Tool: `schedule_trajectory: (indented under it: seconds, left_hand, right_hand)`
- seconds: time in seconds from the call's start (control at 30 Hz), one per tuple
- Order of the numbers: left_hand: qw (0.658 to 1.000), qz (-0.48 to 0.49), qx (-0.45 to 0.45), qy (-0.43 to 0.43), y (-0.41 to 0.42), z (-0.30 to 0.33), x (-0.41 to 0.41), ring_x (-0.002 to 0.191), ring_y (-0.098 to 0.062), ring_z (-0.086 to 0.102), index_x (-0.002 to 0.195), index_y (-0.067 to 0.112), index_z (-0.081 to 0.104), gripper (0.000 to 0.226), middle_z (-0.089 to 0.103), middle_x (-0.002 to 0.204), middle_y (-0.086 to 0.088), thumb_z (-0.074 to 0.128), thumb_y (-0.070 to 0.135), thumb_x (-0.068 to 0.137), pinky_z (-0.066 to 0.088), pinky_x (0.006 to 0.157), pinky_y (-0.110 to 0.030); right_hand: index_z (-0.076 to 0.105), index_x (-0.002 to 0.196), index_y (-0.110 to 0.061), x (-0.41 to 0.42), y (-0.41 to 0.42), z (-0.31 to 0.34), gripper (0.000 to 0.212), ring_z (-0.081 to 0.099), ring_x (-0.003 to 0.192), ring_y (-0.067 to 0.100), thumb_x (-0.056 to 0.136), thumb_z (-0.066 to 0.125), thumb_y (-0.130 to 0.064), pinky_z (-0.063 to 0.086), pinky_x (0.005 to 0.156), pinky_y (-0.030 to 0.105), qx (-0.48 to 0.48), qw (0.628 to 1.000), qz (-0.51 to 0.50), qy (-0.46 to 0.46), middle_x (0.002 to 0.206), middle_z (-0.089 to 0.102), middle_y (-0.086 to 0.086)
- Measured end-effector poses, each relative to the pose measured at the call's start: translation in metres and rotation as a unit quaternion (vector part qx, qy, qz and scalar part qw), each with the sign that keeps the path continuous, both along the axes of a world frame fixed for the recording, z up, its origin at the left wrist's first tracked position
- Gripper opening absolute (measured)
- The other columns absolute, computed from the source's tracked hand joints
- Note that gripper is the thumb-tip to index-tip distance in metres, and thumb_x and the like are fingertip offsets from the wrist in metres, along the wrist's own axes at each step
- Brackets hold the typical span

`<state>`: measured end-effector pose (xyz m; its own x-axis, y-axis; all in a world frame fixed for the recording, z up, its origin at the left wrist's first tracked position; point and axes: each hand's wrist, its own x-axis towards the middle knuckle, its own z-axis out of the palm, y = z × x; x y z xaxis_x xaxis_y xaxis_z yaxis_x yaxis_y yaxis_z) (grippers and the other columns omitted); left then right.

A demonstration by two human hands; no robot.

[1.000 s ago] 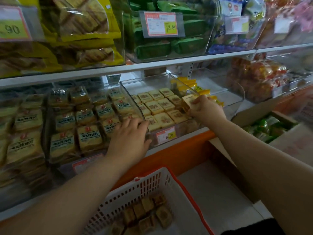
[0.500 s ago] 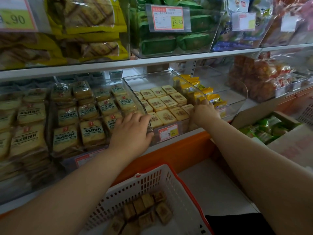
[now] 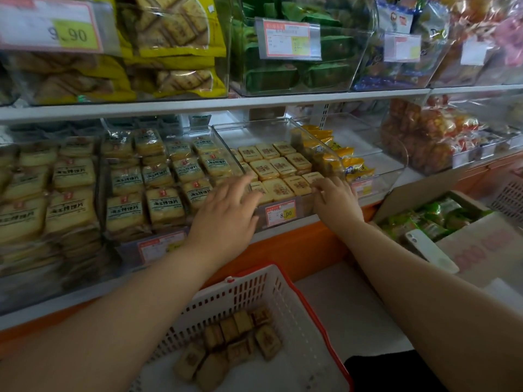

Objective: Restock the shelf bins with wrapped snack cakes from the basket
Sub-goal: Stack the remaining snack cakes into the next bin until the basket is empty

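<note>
Shelf [image 3: 215, 104]: two tiers of clear bins, packed snacks throughout. To the right, an open cardboard box [image 3: 410, 205] with green packets and a white phone [image 3: 430, 250] lying on it.

Basket [image 3: 297, 306], white with red rim, sits below the arms; a loose heap of wrapped snack cakes [image 3: 226, 349] remains on its floor.

Middle bin [image 3: 254, 131]: snack cakes in neat rows [image 3: 278, 168], front row now filled to the right corner. A second ago the right hand carried a cake over that corner; that cake now lies in the row (placement looks done).

Left hand [image 3: 229, 219]: fingers spread flat, resting on the bin's front left edge, holding nothing.

Right hand [image 3: 338, 199]: fingertips curled down onto the front-right cake, seating it; whether it pinches the cake I cannot tell.

Judgement: one more cake stocked; the back of the bin has room, and a return to the basket seems next.
</note>
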<state>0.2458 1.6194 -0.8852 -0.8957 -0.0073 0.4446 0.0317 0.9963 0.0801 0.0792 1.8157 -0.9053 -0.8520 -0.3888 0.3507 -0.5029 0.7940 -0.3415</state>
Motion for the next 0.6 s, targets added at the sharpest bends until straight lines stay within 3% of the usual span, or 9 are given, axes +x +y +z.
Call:
schedule_trajectory:
  seconds: [0.1,0.23,0.4,0.53,0.6]
  left_hand:
    - [0.995,-0.059,-0.01,0.079,-0.001,-0.007,0.016,0.124,-0.029,0.052,0.12,0.014,0.064,0.029,0.058,0.132,-0.009,0.064,0.014,0.091,0.042,0.104,-0.043]
    - [0.996,-0.056,0.055,0.05,-0.006,-0.056,0.045,0.104,-0.026,0.057,0.112,0.011,0.065,0.021,0.062,0.112,-0.006,0.058,0.007,0.092,0.049,0.085,-0.039]
    - [0.975,0.081,0.183,-0.099,-0.01,-0.157,0.103,0.105,-0.019,0.057,0.111,0.021,0.064,0.019,0.061,0.114,0.001,0.053,0.019,0.096,0.047,0.087,-0.033]
    - [0.916,0.187,0.271,-0.228,-0.012,-0.223,0.144,0.11,-0.022,0.059,0.106,0.024,0.061,0.014,0.062,0.119,-0.001,0.049,0.027,0.098,0.05,0.091,-0.035]
    - [0.879,0.216,0.317,-0.283,-0.016,-0.249,0.159,0.115,-0.024,0.056,0.119,0.023,0.06,0.024,0.059,0.128,-0.003,0.049,0.029,0.098,0.048,0.094,-0.036]
  right_hand:
    - [0.06,0.115,-0.02,0.045,-0.025,-0.005,0.023,0.049,0.107,0.014,0.1,0.045,-0.028,0.039,0.089,0.031,-0.105,0.994,0.035,-0.009,0.108,0.053,-0.007]
    - [0.055,0.095,-0.032,0.12,-0.051,-0.052,0.006,0.053,0.077,0.0,0.098,0.05,-0.031,0.039,0.062,0.021,-0.18,0.975,0.072,-0.112,0.086,0.056,-0.016]
    - [0.051,0.096,-0.035,0.184,-0.057,-0.133,0.004,0.058,0.072,0.004,0.096,0.051,-0.039,0.046,0.058,0.022,-0.048,0.948,0.12,-0.29,0.079,0.058,-0.016]
    - [0.055,0.109,-0.025,0.208,-0.058,-0.185,0.018,0.063,0.094,0.023,0.094,0.053,-0.035,0.046,0.072,0.03,0.03,0.924,0.09,-0.371,0.099,0.065,-0.001]
    - [0.057,0.114,-0.018,0.213,-0.06,-0.204,0.024,0.062,0.098,0.028,0.094,0.053,-0.033,0.048,0.075,0.033,0.066,0.907,0.071,-0.409,0.105,0.066,0.007]
